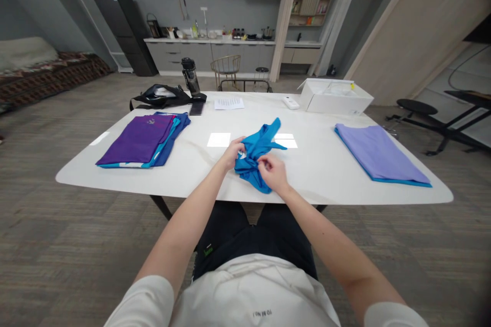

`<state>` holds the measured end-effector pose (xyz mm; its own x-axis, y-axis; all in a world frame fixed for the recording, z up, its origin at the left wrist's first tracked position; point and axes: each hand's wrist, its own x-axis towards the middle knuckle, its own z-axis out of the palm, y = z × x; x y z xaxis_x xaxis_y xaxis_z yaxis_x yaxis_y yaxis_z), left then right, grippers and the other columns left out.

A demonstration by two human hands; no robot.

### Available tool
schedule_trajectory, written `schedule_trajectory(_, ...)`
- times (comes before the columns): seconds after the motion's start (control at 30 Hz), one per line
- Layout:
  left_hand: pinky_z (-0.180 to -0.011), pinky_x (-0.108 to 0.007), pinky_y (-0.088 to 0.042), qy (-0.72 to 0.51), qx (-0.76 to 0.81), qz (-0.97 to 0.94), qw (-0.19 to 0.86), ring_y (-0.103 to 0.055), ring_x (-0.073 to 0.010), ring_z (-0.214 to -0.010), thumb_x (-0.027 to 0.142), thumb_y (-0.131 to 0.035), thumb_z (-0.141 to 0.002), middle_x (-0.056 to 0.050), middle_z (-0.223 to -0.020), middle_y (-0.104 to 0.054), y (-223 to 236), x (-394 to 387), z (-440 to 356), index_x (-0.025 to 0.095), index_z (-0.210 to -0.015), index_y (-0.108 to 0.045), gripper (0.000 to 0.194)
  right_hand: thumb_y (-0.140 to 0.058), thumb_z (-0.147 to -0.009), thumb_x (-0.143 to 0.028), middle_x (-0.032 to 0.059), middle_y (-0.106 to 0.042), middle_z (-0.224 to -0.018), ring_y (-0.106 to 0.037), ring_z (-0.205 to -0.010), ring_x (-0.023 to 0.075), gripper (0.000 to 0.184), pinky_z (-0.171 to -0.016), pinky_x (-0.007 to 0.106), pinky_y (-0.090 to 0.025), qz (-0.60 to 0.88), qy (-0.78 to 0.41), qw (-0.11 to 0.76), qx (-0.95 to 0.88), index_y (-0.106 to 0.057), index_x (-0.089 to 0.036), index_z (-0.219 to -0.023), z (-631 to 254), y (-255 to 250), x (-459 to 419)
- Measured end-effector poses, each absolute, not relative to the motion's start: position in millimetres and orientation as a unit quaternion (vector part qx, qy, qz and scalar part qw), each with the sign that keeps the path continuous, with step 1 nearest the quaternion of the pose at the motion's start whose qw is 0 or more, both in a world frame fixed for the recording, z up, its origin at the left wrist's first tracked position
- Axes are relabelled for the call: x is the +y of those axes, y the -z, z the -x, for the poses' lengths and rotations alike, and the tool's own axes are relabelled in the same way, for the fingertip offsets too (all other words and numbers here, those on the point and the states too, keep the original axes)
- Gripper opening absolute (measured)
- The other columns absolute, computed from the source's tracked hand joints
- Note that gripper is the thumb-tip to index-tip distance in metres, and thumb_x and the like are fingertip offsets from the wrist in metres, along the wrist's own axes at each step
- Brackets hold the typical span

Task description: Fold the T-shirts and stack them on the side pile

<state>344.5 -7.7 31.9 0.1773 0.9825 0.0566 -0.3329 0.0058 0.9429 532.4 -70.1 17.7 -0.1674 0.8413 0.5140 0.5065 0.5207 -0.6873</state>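
Note:
A bunched bright blue shirt [258, 149] lies crumpled near the front middle of the white table [314, 168]. My left hand [232, 154] grips its left side with the fingers curled into the cloth. My right hand [271, 172] pinches the lower right part of the same shirt. One sleeve or corner of the shirt sticks up and away toward the table's middle.
A stack of folded purple and blue shirts [143, 140] lies at the left. A folded lilac shirt [379, 153] over a blue one lies at the right. A white box [334, 95], a remote, a paper sheet, a dark bottle [190, 76] and a black bag stand at the far edge.

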Motion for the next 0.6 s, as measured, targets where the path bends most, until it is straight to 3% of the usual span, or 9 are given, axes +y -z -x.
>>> schedule_trajectory(0.07,-0.061,-0.023,-0.039,-0.523,0.338,-0.458,0.635,-0.048,-0.0112,-0.067,0.018,-0.057,-0.058,-0.001,-0.071,-0.053,-27.9,-12.3,-338.4,0.014,-0.075,-0.06,0.018,-0.055,-0.093,-0.035,0.0112,-0.066,-0.102,-0.061,-0.086,0.021,0.026,-0.08,0.034,-0.05,0.553,-0.163,0.526,-0.625,-0.063,-0.015,-0.108,-550.0,-17.9,-49.7)
schedule_trajectory(0.17,-0.064,-0.024,-0.041,-0.504,0.365,-0.459,0.634,-0.049,-0.0127,-0.069,0.025,-0.059,-0.065,-0.001,-0.073,-0.053,-20.2,-15.6,-332.8,0.014,-0.074,-0.059,0.014,-0.065,-0.086,-0.045,0.0152,-0.063,-0.119,-0.061,-0.103,0.0245,0.051,-0.089,0.037,-0.051,0.588,-0.266,0.487,-0.588,-0.055,-0.014,-0.126,-570.3,-9.3,-18.5)
schedule_trajectory(0.3,-0.058,-0.025,-0.035,-0.431,0.459,-0.517,0.58,-0.047,-0.0142,-0.066,0.032,-0.061,-0.073,-0.001,-0.072,-0.051,-16.2,-9.4,-332.7,0.016,-0.074,-0.057,0.016,-0.065,-0.086,-0.06,0.0057,-0.068,-0.093,-0.064,-0.08,0.0205,0.07,-0.074,0.034,-0.053,0.533,-0.461,0.356,-0.614,-0.049,-0.018,-0.14,-571.3,5.8,4.3)
schedule_trajectory(0.4,-0.067,-0.03,-0.041,-0.359,0.566,-0.606,0.429,-0.056,-0.0215,-0.08,0.04,-0.075,-0.072,-0.006,-0.085,-0.059,-19.7,0.5,-335.7,0.017,-0.085,-0.062,0.029,-0.065,-0.085,-0.061,0.0034,-0.064,-0.08,-0.058,-0.072,0.0178,0.049,-0.066,0.03,-0.046,0.497,-0.436,0.316,-0.68,-0.065,-0.016,-0.106,-557.5,10.7,14.6)
schedule_trajectory(0.47,-0.077,-0.034,-0.043,-0.311,0.611,-0.669,0.286,-0.059,-0.0274,-0.089,0.036,-0.083,-0.066,-0.009,-0.091,-0.06,-22.9,7.2,-337.2,0.018,-0.082,-0.062,0.032,-0.064,-0.084,-0.061,0.003,-0.061,-0.074,-0.055,-0.071,0.0173,0.045,-0.064,0.028,-0.042,0.487,-0.374,0.31,-0.726,-0.061,-0.016,-0.079,-547.5,11.0,20.2)
schedule_trajectory(0.6,-0.077,-0.037,-0.041,-0.302,0.625,-0.695,0.186,-0.055,-0.0253,-0.077,0.037,-0.071,-0.084,-0.006,-0.072,-0.053,-27.9,17.5,-331.9,0.02,-0.073,-0.054,0.027,-0.057,-0.09,-0.065,0.0022,-0.057,-0.065,-0.053,-0.067,0.0171,0.053,-0.062,0.028,-0.035,0.527,-0.247,0.352,-0.733,-0.055,-0.018,-0.065,-541.8,6.8,21.4)
